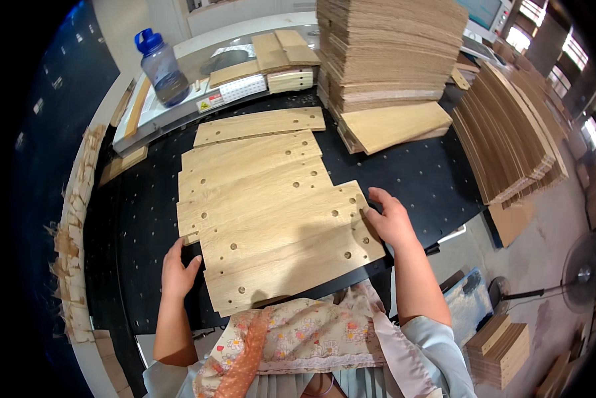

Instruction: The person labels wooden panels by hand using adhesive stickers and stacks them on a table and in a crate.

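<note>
A: Hands first. Left hand (pixel 177 270) sits at the near-left edge of the top drilled wood-veneer panel (pixel 291 249), fingers loosely curled against the edge, thumb out. Pressing, not gripping, as far as I can tell.

B: Right hand (pixel 391 222)?

A: Flat and spread on the panel's right edge, fingertips on the face near a drilled hole. Nothing clasped in either hand.

B: Where does the panel lie?

A: Near centre of the black perforated machine bed (pixel 417 176), atop a fanned pile of similar drilled panels (pixel 245 169) stepping away to the far left.

B: Step in hand?

A: I judge the top panel is being squared or shifted between both hands, possibly about to be lifted. A lift would need fingers hooked under both edges and an even pull, since the sheet is wide and thin.

B: Surroundings?

A: Tall stack of boards (pixel 387 46) far centre, leaning boards (pixel 510 139) on the right, blue-capped water bottle (pixel 160 66) far left, wood offcuts (pixel 72 245) along the left rim, a standing fan (pixel 580 272) on the floor at right.
</note>
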Demonstrator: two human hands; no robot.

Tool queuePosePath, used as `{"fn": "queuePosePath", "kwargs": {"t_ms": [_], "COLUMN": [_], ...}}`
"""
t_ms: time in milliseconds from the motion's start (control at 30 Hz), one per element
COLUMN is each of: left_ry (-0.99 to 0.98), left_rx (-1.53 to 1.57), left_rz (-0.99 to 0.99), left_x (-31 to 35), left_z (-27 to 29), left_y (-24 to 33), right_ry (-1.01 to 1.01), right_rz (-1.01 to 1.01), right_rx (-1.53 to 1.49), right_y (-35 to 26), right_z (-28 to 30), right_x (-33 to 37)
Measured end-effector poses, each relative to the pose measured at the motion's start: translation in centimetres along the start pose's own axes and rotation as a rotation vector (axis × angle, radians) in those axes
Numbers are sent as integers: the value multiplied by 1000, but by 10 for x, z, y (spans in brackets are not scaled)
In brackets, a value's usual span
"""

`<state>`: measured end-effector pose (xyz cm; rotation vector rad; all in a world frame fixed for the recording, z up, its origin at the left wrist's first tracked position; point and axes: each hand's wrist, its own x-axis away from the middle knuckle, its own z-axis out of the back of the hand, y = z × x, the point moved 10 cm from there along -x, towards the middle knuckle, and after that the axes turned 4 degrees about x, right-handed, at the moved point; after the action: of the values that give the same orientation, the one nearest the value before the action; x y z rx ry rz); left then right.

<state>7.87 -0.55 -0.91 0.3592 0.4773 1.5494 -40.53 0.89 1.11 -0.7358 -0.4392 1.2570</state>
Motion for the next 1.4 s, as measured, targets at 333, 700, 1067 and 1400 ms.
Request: {"fn": "queuePosePath", "kwargs": {"t_ms": [333,700,1067,1400], "left_ry": [248,46,-30,-7], "left_rx": [217,66,476,756], "left_rz": [-20,49,126,89], "left_x": [-83,-238,-322,-169], "left_z": [13,-19,-76,-8], "left_y": [-49,17,-10,-36], "right_ry": [-135,-28,39,-171], "right_rz": [203,-50,-57,77], "right_rx": [165,290,-41,-144], "right_y": [-78,-71,-39,-60], "right_z": [-62,-98,-118,-116], "right_x": [-60,-185,-248,-164]}}
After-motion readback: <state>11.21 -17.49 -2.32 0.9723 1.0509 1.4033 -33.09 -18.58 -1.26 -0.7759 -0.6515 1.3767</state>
